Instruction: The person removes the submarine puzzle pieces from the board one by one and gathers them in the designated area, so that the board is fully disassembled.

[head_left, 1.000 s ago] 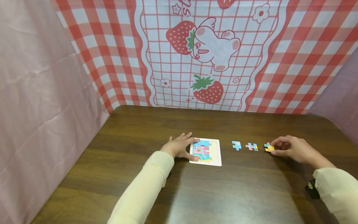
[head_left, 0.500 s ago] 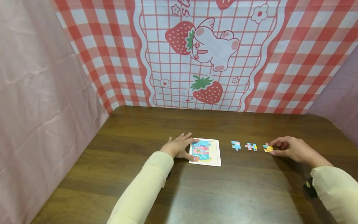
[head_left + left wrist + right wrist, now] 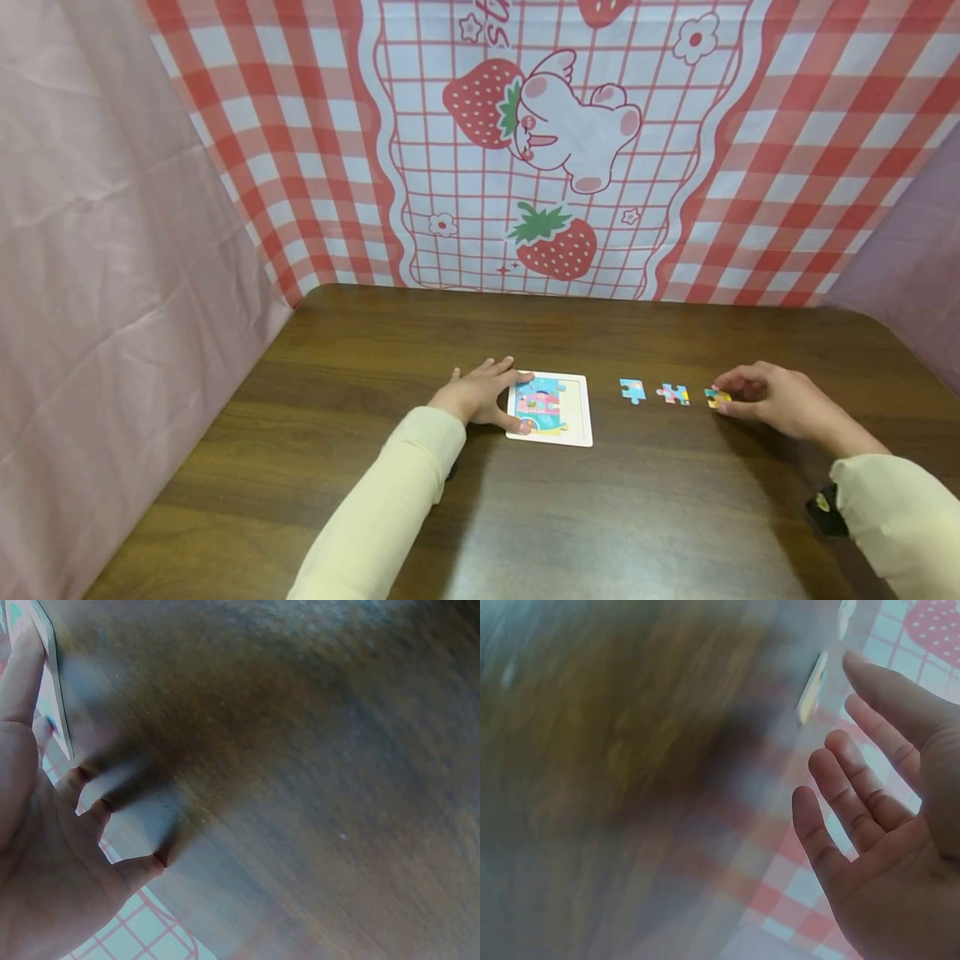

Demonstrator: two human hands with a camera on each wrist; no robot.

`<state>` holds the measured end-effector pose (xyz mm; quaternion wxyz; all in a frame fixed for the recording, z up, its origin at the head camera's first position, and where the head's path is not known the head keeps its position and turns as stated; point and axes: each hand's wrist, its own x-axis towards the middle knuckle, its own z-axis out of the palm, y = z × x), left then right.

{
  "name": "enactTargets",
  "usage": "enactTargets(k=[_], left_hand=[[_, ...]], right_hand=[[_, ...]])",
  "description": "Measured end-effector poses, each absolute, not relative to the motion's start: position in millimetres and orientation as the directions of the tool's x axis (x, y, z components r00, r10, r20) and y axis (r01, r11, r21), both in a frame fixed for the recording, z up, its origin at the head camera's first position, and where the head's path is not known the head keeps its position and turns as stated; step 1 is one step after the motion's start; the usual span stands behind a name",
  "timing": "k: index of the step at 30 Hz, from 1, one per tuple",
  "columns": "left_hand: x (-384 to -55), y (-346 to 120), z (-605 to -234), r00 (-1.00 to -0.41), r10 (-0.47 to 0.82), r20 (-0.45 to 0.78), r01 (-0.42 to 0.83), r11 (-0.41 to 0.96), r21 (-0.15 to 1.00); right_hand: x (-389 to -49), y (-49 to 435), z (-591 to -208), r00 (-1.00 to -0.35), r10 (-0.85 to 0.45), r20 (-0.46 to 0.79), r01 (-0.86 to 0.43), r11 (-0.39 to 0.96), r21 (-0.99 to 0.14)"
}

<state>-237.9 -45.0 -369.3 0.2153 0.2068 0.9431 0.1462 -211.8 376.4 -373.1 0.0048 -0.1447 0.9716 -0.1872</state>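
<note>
One thumb and forefinger of the right hand (image 3: 783, 403) stand a little apart at the yellow puzzle piece (image 3: 717, 398) on the table (image 3: 360, 367); blur keeps the grip uncertain. The pink piece (image 3: 675, 394) and blue piece (image 3: 633, 389) lie separately leftward, in easy reach, while the left hand (image 3: 478, 396), fingers spread, touches the tray (image 3: 574, 408), probably to steady it. Joined pieces (image 3: 540, 402) fill its left side, leaving the right strip bare.

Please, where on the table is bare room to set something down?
The brown wooden table is bare between the two cream sleeves and along its far edge, before the red-white checked cloth. Crowded: the row of left hand, white square puzzle tray, three colourful jigsaw pieces and right hand.
</note>
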Motion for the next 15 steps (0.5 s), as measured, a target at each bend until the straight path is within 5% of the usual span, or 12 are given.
enactTargets(k=[15], left_hand=[[-238, -45, -368, -0.823, 0.448, -0.349, 0.320, 0.874, 0.367]], right_hand=[[-210, 329, -365, -0.947, -0.269, 0.178, -0.321, 0.826, -0.464]])
